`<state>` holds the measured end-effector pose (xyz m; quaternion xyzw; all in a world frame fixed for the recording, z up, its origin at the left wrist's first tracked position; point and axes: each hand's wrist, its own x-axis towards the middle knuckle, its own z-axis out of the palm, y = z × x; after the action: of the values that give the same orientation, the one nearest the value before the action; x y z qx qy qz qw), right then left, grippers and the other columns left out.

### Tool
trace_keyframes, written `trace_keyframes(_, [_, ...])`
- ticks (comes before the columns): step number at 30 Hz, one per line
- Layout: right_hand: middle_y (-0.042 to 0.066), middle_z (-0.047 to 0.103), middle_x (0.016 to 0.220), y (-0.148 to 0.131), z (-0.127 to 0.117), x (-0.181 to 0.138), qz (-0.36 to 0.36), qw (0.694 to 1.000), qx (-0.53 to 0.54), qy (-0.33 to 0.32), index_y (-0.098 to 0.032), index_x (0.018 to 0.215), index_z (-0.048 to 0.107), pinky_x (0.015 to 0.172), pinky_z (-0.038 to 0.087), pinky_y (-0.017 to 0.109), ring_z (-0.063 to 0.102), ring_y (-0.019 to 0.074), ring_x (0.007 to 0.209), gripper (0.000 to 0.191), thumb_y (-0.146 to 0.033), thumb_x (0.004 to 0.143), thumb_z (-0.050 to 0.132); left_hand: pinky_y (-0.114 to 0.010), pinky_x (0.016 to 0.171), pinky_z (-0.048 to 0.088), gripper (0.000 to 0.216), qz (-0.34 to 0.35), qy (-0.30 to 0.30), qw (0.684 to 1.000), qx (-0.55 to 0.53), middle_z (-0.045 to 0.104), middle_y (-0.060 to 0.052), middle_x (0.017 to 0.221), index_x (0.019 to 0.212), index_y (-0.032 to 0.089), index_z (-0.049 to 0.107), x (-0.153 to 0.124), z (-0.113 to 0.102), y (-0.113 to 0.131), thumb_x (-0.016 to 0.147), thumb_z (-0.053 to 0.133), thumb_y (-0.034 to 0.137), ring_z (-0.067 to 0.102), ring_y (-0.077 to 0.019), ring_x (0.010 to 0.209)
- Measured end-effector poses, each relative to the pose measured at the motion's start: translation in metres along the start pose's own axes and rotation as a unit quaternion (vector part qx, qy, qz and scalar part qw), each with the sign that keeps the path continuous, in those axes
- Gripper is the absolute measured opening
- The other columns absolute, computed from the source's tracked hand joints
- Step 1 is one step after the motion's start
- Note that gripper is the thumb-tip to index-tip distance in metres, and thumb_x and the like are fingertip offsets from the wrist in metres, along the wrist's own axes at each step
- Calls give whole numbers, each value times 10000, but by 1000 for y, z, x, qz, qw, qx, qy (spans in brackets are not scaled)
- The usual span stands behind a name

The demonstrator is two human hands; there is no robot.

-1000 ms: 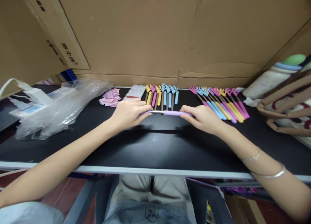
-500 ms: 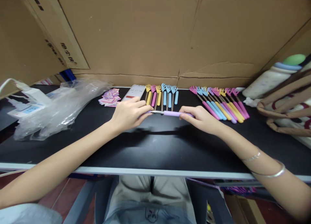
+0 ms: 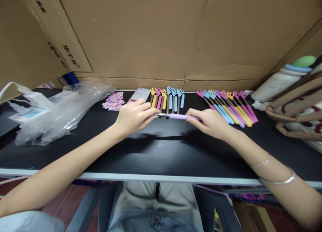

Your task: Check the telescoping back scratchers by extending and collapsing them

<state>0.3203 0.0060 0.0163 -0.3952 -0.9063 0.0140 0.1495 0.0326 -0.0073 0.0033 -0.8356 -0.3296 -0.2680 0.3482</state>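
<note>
Both hands hold one purple back scratcher (image 3: 176, 116) sideways above the black table (image 3: 161, 151). My left hand (image 3: 134, 116) pinches its metal end, and the head is hidden by the fingers. My right hand (image 3: 207, 122) grips the purple handle end. Just behind lies a row of scratchers (image 3: 167, 99) in yellow, pink and blue. A second, slanted row of scratchers (image 3: 227, 106) lies to the right of it.
A phone (image 3: 139, 95) and a heap of small pink cards (image 3: 113, 101) lie at the back left. Crumpled clear plastic bags (image 3: 60, 112) and a white power strip (image 3: 27, 107) sit far left. A bottle (image 3: 279, 82) and a brown-strapped bag (image 3: 299, 111) stand right. Cardboard walls (image 3: 161, 37) close the back.
The hands have shifted slightly; the metal shaft showing between them looks a little shorter than a second ago.
</note>
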Motion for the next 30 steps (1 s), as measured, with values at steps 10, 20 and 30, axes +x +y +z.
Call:
trace_keyframes(10, [12, 589, 568, 0, -1, -1, -40, 990, -136, 7, -209, 955, 590, 524, 265, 262, 537, 174, 520, 463, -500, 999, 231, -271, 517, 285, 252, -5, -23, 1000, 6, 670, -21, 815, 1019, 252, 695, 4, -4, -4, 960, 467, 341, 554, -162, 752])
trace_keyframes(20, [17, 590, 572, 1, -2, -1, -43, 989, -139, -8, -216, 948, 592, 526, 261, 266, 541, 174, 526, 463, -500, 999, 230, -287, 520, 306, 289, -34, -65, 997, -22, 686, -27, 886, 1073, 237, 664, 2, -4, -7, 925, 505, 428, 601, -180, 814])
trace_keyframes(30, [13, 590, 576, 0, -3, -1, -44, 990, -131, -19, -207, 948, 602, 534, 265, 257, 544, 171, 533, 410, -466, 993, 288, -272, 501, 282, 317, -64, -110, 992, -21, 727, -18, 875, 1067, 266, 666, 0, -1, -8, 914, 496, 486, 654, -182, 730])
